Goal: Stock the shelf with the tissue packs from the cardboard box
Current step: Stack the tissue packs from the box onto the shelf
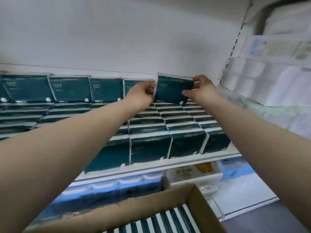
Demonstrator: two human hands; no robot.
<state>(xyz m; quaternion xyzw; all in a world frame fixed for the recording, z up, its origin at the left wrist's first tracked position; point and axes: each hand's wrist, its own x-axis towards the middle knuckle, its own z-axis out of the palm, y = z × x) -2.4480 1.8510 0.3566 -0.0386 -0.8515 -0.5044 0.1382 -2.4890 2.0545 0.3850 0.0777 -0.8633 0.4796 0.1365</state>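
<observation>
A dark teal tissue pack [173, 89] stands tilted at the back of the white shelf [151, 167], on top of the stacked packs. My left hand [143, 94] grips its left edge and my right hand [202, 89] pinches its right edge, thumb in front. Several rows of the same teal packs [151, 147] fill the shelf, and a second layer [70, 89] runs along the back to the left. The cardboard box [134, 211] sits below at the bottom of the view, with several packs [161, 221] standing on edge inside.
White wrapped paper rolls [262, 81] fill the neighbouring shelf section on the right, past a slotted upright [234, 47]. Below the shelf lie blue-and-white packages [109, 190] and a white pack [191, 175]. The white back wall [117, 39] rises behind the stock.
</observation>
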